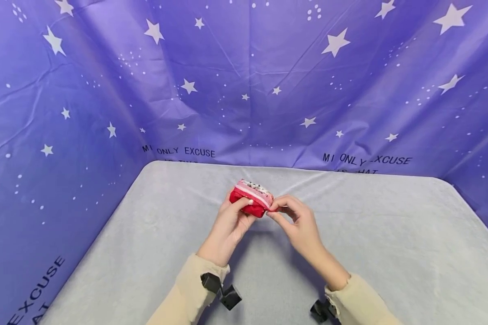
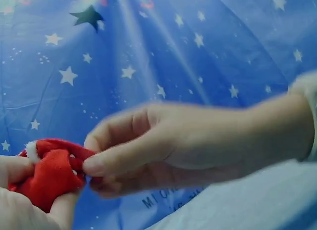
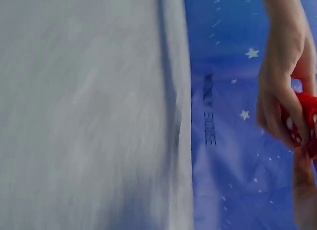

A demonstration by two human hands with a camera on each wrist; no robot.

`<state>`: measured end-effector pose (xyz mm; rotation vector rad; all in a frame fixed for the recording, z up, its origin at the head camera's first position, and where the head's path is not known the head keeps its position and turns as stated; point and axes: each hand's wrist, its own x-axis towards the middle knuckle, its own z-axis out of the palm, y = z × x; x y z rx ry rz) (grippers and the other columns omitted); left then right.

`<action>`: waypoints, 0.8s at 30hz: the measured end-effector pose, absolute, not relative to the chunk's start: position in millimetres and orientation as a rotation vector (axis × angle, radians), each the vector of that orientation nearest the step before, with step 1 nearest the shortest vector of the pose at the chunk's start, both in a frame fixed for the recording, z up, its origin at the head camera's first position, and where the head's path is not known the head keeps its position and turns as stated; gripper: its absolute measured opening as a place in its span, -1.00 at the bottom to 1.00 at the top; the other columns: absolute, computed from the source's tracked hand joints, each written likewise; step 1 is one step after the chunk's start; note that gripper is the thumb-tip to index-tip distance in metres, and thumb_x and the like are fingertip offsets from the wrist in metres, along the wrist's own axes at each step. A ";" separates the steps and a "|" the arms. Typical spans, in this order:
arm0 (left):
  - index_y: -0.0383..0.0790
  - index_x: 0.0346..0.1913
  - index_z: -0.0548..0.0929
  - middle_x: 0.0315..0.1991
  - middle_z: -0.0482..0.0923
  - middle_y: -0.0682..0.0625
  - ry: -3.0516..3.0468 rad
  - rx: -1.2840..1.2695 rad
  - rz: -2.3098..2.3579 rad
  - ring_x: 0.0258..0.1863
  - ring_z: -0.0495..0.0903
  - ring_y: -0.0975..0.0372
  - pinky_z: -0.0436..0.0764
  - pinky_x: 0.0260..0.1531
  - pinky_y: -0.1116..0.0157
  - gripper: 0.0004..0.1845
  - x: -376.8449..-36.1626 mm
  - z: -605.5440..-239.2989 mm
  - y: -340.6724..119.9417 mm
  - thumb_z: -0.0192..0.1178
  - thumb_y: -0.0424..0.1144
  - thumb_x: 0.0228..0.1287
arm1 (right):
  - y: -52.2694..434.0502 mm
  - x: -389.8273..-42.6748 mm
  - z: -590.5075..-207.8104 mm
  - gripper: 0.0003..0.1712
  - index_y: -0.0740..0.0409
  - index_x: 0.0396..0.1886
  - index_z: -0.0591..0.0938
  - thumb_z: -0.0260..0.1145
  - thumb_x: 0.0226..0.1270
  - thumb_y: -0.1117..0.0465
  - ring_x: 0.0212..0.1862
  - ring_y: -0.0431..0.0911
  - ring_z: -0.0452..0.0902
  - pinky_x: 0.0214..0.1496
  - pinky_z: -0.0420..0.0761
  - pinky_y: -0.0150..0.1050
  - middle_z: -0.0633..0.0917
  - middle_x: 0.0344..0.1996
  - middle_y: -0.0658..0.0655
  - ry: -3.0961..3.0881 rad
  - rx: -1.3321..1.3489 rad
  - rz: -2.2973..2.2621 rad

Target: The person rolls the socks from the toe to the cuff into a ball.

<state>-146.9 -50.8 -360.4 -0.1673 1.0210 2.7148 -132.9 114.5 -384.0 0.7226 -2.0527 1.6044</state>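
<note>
Left hand gripping red folded cloth, right hand pinching its end, above grey counter, backdrop printed "ONLY EXCUSE"

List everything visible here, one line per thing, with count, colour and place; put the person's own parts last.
small fabric bundle: one, red with a pink and white patterned band, held above the table's middle between both hands
table cover: one, light grey, spread over the table
backdrop cloth: one, purple-blue with white stars and dark lettering, behind and to both sides of the table
wrist-camera mounts: two, black, one on each wrist
sleeves: two, cream, at the lower edge
left hand: one, fingers curled round the bundle
right hand: one, its grip pinching the bundle's right edge
</note>
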 end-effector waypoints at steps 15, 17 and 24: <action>0.07 0.15 0.25 0.29 0.27 -0.16 1.167 -0.009 2.681 -0.02 0.63 0.14 0.74 -0.18 0.33 -0.44 -152.1 -374.4 -39.4 -0.01 -0.65 0.32 | 113.1 -128.0 -381.7 -0.91 0.18 -0.29 0.65 0.38 0.26 0.40 -0.23 -0.30 0.59 -0.13 0.60 -0.47 0.69 -0.32 -0.08 -1.974 0.183 2.128; 0.06 0.12 0.26 0.26 0.27 -0.16 1.139 -0.064 2.718 -0.08 0.64 0.16 0.74 -0.21 0.35 -0.49 -152.1 -374.3 -34.2 -0.02 -0.63 0.34 | 108.7 -125.7 -381.4 -0.92 0.18 -0.31 0.66 0.37 0.26 0.41 -0.25 -0.29 0.60 -0.12 0.62 -0.45 0.69 -0.35 -0.07 -1.950 0.125 2.185; -0.04 0.18 0.18 0.21 0.30 -0.15 1.286 -0.155 2.684 -0.27 0.63 0.28 0.71 -0.29 0.43 -0.55 -151.1 -376.1 -26.0 0.02 -0.51 0.39 | 98.0 -122.6 -382.8 -0.88 0.17 -0.35 0.66 0.34 0.26 0.46 -0.27 -0.28 0.64 -0.10 0.64 -0.43 0.70 -0.39 -0.06 -1.832 -0.054 2.325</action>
